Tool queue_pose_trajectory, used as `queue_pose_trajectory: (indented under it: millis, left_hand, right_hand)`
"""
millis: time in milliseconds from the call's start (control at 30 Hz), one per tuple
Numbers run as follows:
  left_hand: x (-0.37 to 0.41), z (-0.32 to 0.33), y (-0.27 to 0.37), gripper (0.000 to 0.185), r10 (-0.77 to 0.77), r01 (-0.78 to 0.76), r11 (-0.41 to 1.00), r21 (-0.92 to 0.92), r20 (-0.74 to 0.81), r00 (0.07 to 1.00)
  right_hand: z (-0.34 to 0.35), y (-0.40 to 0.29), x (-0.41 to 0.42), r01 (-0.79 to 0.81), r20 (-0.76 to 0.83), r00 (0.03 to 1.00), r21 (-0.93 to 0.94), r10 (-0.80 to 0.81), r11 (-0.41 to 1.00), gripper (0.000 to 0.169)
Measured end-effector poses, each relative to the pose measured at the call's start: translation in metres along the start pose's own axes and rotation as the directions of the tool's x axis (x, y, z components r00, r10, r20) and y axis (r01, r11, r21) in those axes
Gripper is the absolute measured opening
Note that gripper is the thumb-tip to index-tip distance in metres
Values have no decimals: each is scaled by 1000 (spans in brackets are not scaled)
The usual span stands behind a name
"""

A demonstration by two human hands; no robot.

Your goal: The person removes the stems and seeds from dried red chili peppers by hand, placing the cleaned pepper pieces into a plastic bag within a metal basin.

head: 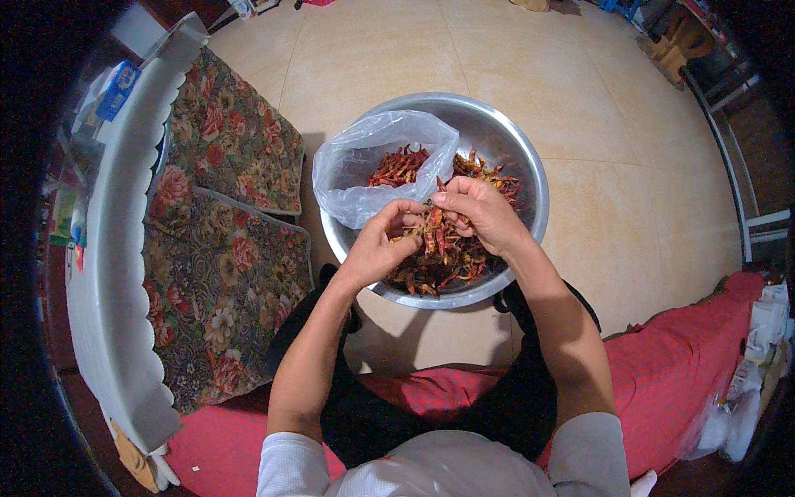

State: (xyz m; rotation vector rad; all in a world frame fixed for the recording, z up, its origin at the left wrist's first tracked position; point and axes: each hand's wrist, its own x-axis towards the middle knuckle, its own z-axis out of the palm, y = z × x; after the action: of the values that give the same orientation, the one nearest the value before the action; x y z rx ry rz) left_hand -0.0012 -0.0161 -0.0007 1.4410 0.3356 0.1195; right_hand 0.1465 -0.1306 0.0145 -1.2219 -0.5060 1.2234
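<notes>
Over a wide stainless steel basin (pixel 539 208), both hands work close together. My left hand (pixel 388 239) is curled around a small bunch of dried red chillies (pixel 440 235) with thin stems. Between thumb and forefinger, my right hand (pixel 487 211) pinches one dried chilli (pixel 441 184), its red tip pointing up. A clear plastic bag (pixel 345 196) stands with its mouth wide at the basin's left side, holding a pile of red chillies (pixel 399 166). More dried chillies (pixel 463 267) with stems lie loose in the basin below and behind my hands.
To the left stands a table with a floral cloth (pixel 230 298) and a white scalloped edge (pixel 118 298); a blue box (pixel 118 90) is on it. The red-covered seat (pixel 671 360) runs beneath me. Tiled floor (pixel 608 205) surrounds the basin.
</notes>
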Motion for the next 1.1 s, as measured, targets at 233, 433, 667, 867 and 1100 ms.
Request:
queue_pose_trajectory:
  millis: [233,433,667,867,1100]
  left_hand:
    - [-1,-3,0,32,-27,26,993,112,2,1000]
    - [0,-1,-2,33,101,-104,978,182,22,995]
    - [-3,-1,8,33,122,-124,967,223,23,992]
    - [-1,-3,16,22,-34,35,999,21,-26,999]
    - [0,0,3,25,104,-90,987,134,-101,989]
  right_hand:
    - [-1,2,3,-39,-51,998,28,40,999,19]
    - [0,3,4,-28,-38,999,-5,27,1000,19]
    - [3,2,4,-5,-36,999,-10,5,1000,20]
    - [4,2,3,-8,-33,999,3,8,1000,20]
    - [10,7,3,87,5,996,-138,-87,987,18]
